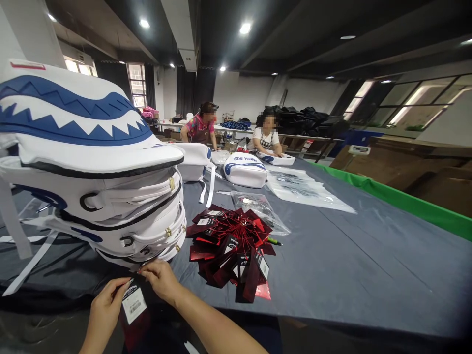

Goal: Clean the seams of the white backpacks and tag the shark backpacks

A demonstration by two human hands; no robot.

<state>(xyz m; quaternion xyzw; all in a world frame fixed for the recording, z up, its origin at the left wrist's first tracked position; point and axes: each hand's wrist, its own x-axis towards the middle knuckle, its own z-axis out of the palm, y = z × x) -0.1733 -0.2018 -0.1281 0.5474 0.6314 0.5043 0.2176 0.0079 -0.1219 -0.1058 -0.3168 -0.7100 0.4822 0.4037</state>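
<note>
**Hang tag held at the foot of a stacked white bag**

At the near edge of the grey table [350, 265], the left hand [105, 307] pinches a dark hang tag [133, 302] by its side, its white barcode label facing the camera. The right hand [160, 279] has its fingertips closed on the tag's upper end, right against the lowest zip of the white bag stack [99, 167]; what exactly the fingers grip there (a string or a zip pull) is too small to make out. The stack is cut off by the left edge of the view, and its straps trail off the table.

Just beside the hands, towards the middle of the table, lies a fanned pile of red tags [232, 250], with a clear plastic pouch [260, 209] behind it. At the far end sit two blurred people near a white bag marked NEW YORK [245, 169].
</note>
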